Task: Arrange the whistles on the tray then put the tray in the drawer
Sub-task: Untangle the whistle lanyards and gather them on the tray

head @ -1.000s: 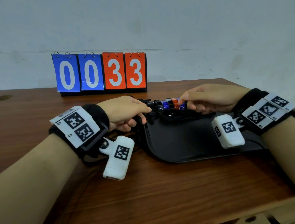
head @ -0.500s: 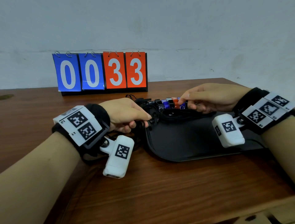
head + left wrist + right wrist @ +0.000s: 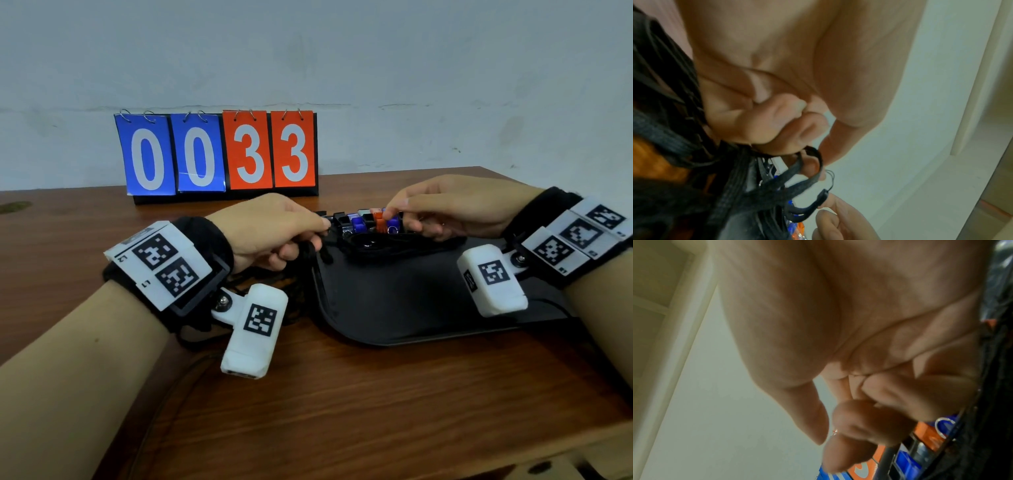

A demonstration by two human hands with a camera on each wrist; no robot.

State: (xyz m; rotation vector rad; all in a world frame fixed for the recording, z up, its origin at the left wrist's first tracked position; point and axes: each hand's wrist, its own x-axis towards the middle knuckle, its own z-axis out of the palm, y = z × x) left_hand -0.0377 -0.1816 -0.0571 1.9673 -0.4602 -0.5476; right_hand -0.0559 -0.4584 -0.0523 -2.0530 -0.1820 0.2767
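Observation:
A black tray [image 3: 394, 308] lies on the wooden table. Along its far edge stands a row of whistles [image 3: 358, 224], black, blue and orange, with black lanyards [image 3: 376, 245] coiled in front of them. My left hand [image 3: 308, 240] is at the tray's far left corner. In the left wrist view its curled fingers [image 3: 781, 129] grip a bunch of the lanyards [image 3: 777, 186]. My right hand [image 3: 397, 216] reaches over the right end of the row. Its curled fingertips [image 3: 849, 451] pinch the orange whistle [image 3: 929, 436], next to a blue one [image 3: 906, 462].
A flip scoreboard [image 3: 219, 154] reading 0033 stands at the back of the table against the wall. Bare wood lies left of the tray and in front of it, up to the table's front edge [image 3: 513, 455].
My left hand has shifted a little right and toward the tray's corner, drawing the lanyards with it. The right hand stays over the same whistles.

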